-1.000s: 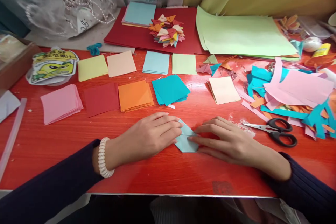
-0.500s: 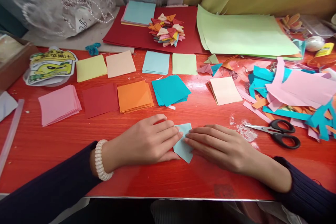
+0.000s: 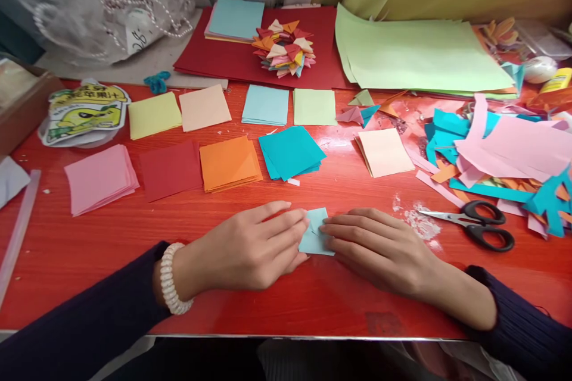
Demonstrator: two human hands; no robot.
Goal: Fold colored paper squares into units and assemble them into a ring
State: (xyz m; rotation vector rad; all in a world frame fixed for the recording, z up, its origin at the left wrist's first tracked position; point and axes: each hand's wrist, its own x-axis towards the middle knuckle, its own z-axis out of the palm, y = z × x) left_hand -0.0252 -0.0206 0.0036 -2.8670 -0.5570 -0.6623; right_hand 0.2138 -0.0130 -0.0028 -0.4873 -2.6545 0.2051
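Note:
Between my hands lies a small light blue folded paper (image 3: 316, 240), close to the front of the red table. It shows a straight lower edge and a short dark line near its middle. My left hand (image 3: 261, 244), with a pale coil band at the wrist, grips the paper's left side between fingertips and thumb. The fingers of my right hand (image 3: 379, 247) lie together over its right edge; that thumb is hidden beneath them. Just beyond is a stack of teal paper squares (image 3: 292, 153), with orange squares (image 3: 229, 162) to its left.
Black-handled scissors (image 3: 480, 223) lie right of my right hand, blades pointing left. Paper scraps (image 3: 513, 152) heap behind them. More square stacks, such as pink ones (image 3: 102, 180), spread leftward. A folded-paper ring (image 3: 286, 49) rests on red sheets (image 3: 201, 59) at the back.
The light blue paper's pointed lower corner has been folded up, leaving a straight lower edge. My left hand's fingers have shifted slightly; both hands stay at the paper.

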